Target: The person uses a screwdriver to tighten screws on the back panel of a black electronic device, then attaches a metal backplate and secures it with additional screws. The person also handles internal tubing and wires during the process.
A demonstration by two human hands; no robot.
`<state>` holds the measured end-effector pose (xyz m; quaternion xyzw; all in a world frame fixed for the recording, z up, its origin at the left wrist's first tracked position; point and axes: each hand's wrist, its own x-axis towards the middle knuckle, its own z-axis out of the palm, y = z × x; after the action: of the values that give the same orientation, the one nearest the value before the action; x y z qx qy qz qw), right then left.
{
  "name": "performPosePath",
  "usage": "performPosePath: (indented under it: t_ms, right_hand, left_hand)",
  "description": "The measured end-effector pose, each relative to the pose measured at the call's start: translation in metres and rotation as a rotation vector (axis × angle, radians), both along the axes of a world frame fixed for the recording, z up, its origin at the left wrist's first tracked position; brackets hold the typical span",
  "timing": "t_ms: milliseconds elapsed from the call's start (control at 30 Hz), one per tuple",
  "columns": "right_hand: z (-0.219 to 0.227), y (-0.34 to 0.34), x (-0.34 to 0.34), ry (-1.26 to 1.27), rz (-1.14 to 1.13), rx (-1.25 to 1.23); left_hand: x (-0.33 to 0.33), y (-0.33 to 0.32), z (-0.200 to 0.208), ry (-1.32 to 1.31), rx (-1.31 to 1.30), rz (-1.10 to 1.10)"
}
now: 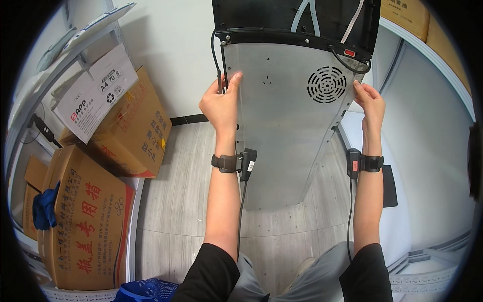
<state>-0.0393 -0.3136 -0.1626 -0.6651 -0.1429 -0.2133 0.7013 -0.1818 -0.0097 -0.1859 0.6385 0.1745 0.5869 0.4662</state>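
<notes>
In front of me stands a tall appliance with a flat grey metal back panel (276, 136), which carries a round slotted vent (327, 85). Its open black upper part (261, 17) holds pale tubes (313, 17), and a red rocker switch (349, 52) sits at the upper right. My left hand (220, 106) is closed on the panel's upper left edge, thumb on the face and fingers mostly hidden behind. At the upper right edge, just below a black cable (347, 65), my right hand (371, 103) pinches the panel's rim between thumb and curled fingers.
On my left, cardboard boxes (85, 226) and a paper carton sheet (96, 93) fill a shelf. A blue bag (146, 290) lies at lower left. White shelving (427, 166) lines the right, with a dark flat object (389, 186) near my right forearm. Grey plank flooring (176, 201) surrounds the appliance.
</notes>
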Motion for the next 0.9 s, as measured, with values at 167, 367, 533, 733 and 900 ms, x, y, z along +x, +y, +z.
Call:
performPosePath:
  t_ms: [167, 367, 533, 733, 900]
  right_hand:
    - [-0.006, 0.005, 0.007, -0.172, -0.147, -0.063]
    - [-0.002, 0.003, 0.007, -0.149, -0.206, -0.165]
    - [-0.014, 0.013, 0.015, -0.241, -0.329, -0.108]
    - [-0.011, 0.023, -0.001, -0.153, -0.263, -0.151]
    - [-0.012, 0.023, 0.000, -0.186, -0.267, -0.107]
  left_hand:
    - [0.001, 0.003, -0.002, -0.001, 0.014, 0.026]
    - [0.001, 0.002, -0.002, -0.002, 0.006, 0.022]
    - [-0.001, -0.005, 0.002, 0.038, -0.033, 0.040]
    - [-0.001, 0.001, 0.000, 0.018, -0.008, 0.020]
    - [0.001, 0.001, -0.001, 0.039, 0.008, 0.029]
